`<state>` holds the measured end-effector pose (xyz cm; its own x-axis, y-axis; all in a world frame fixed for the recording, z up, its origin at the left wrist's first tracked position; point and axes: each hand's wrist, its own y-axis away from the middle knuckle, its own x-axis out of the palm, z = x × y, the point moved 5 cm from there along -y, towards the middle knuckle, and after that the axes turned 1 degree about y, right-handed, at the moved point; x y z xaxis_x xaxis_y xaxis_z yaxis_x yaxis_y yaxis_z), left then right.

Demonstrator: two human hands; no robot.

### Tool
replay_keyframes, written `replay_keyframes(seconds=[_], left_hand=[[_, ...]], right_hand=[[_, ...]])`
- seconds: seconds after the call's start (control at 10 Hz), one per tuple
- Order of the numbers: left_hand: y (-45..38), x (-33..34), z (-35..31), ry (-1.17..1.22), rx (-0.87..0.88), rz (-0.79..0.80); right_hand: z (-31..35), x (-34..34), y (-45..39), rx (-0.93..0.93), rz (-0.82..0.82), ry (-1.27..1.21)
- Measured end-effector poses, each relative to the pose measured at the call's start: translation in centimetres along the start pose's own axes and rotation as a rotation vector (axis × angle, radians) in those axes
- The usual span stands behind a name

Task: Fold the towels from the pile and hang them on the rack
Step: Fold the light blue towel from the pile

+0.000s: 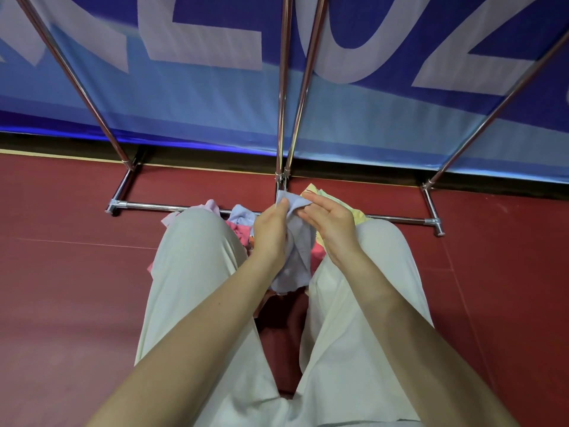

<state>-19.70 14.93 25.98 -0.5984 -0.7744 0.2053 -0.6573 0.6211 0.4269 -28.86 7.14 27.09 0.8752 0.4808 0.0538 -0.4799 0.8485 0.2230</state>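
Observation:
A lavender-blue towel [297, 254] hangs crumpled between my knees, lifted off the pile. My left hand [271, 232] grips its upper edge. My right hand [331, 224] pinches the same edge a little to the right with thumb and fingertips. Below and behind the hands lies the pile of towels [238, 221] on the floor, in pink, light blue, lilac and yellow, partly hidden by my legs. The chrome rack [281, 118] stands just behind the pile, its poles rising out of the top of the view.
My legs in cream trousers [197, 266] frame the pile on both sides. The rack's base bars [147, 206] run along the dark red floor. A blue banner with large pale letters [184, 97] hangs right behind the rack.

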Motion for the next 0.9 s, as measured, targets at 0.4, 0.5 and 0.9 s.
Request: replay_keyframes(seconds=[0.4, 0.5, 0.9], left_hand=[[-0.8, 0.2, 1.4, -0.011, -0.117, -0.023], [-0.6, 0.0, 1.2, -0.050, -0.098, -0.055], [-0.1, -0.4, 0.9, 0.027, -0.037, -0.103]], right_hand=[[0.6, -0.9, -0.1, -0.277, -0.064, 0.446], [1.0, -0.7, 0.1, -0.454, -0.088, 0.628], [0.6, -0.4, 1.2, -0.310, -0.034, 0.495]])
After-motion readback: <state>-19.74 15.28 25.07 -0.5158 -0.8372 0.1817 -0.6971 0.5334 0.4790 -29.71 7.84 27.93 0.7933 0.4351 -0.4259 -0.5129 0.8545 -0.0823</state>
